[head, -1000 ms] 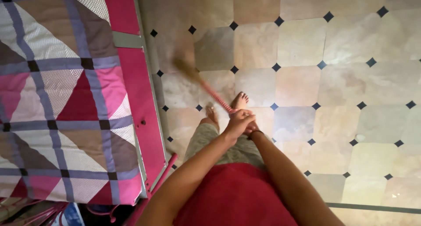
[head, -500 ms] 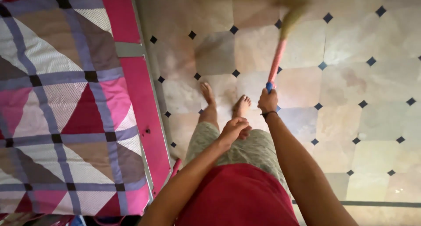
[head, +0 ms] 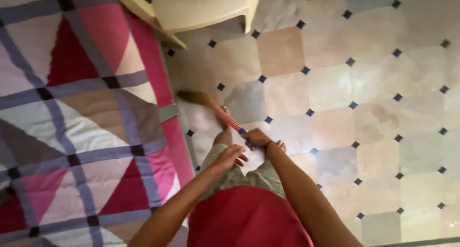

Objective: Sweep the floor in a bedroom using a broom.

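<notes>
Broom working along the edge of the bed.

The bed (head: 81,117), under a patchwork quilt, is bordering the broom (head: 211,105); a cream plastic chair (head: 201,7) is standing beyond its bristles on the tiled floor (head: 359,108). The handle's long axis is slanting away from the person, bristles pointing at the bed. The right hand (head: 256,137) is gripping the handle end, fingers clenched; the left hand (head: 230,157) is hanging loosely open just beside it.

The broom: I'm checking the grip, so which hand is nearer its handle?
Right. The right hand grips the broom handle; the left hand hangs just below, apart.
</notes>
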